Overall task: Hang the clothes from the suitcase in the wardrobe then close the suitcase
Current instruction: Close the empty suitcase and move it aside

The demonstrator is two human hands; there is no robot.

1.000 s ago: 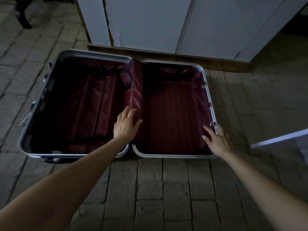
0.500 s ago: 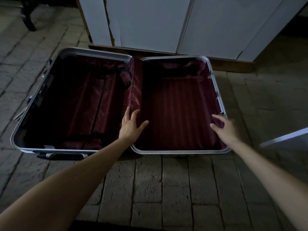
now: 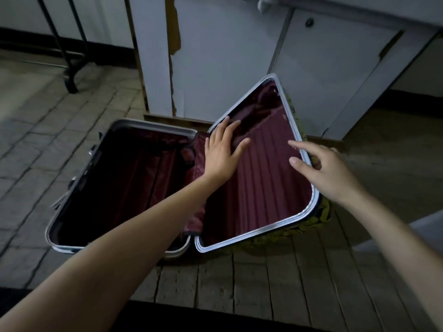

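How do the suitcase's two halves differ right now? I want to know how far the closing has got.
The left half lies flat on the floor; the right half is tilted up off it. No hand touches the left half; the left hand lies flat on the right half's lining and the right hand holds its outer rim. The left half's inside looks darker. Both have maroon lining and silver rims, and both look empty.

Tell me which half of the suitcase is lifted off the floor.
The right half, tilted up on its hinge with the right hand at its outer rim and the left hand flat on its maroon lining. The left half lies flat.
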